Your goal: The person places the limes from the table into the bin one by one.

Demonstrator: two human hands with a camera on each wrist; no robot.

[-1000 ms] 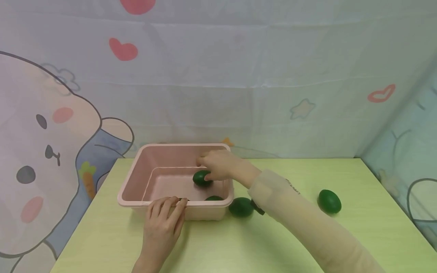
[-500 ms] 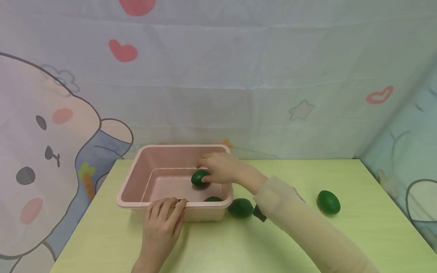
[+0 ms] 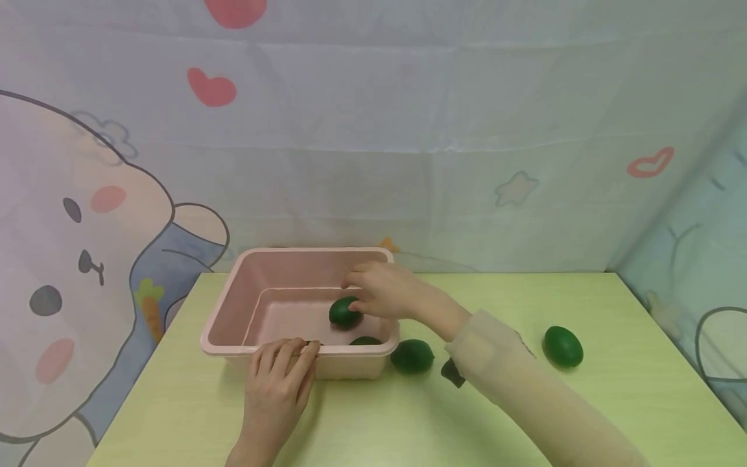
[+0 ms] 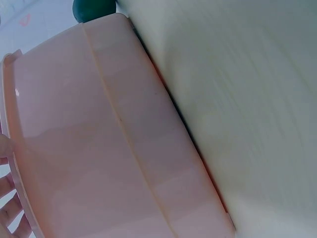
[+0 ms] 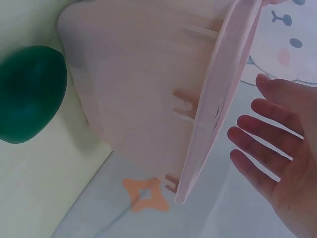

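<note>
A pink plastic basin (image 3: 292, 347) stands at the left of the table. My left hand (image 3: 277, 383) grips its near rim, fingers bent over the edge and the thumb on the outer wall in the left wrist view. Above the basin's right side is my right hand (image 3: 385, 292), its fingers spread and holding nothing in the right wrist view. Just below its thumb, a dark green lime-like fruit (image 3: 345, 314) lies inside the basin. Another green fruit (image 3: 366, 340) shows partly behind the near rim. Outside, right beside the basin, sits one more green fruit (image 3: 412, 357).
Farther right on the pale yellow-green table (image 3: 496, 415) lies a separate green fruit (image 3: 563, 347). A cloth backdrop (image 3: 443, 117) with cartoon prints hangs right behind the table. My right sleeve (image 3: 525, 383) crosses over the table's right half.
My right hand has drawn slightly to the right and loosened from the green fruit, which now shows more fully in the basin. The left hand stays on the rim.
</note>
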